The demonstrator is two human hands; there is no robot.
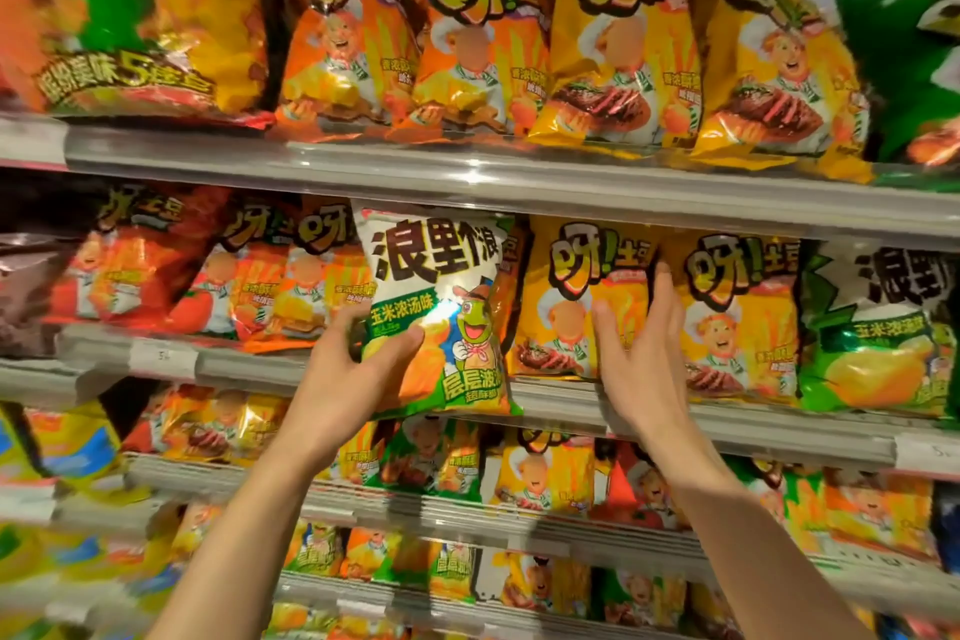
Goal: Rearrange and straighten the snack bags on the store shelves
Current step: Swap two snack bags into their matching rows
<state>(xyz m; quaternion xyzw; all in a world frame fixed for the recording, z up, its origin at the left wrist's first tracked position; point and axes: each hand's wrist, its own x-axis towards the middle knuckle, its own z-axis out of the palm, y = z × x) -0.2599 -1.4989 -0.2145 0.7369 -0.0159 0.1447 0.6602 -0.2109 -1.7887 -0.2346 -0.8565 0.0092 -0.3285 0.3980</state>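
While left grip (363,353) clamps the white-green bag (441,307), right grip (641,353) spreads flat against yellow bags (582,296).

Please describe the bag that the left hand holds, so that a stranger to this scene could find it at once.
Look at the second shelf from the top, near its middle. There the left hand grips a white and green bag in front of the row. Its neighbours are orange and yellow bags with a chef; this one shows a green cartoon figure and large black characters.
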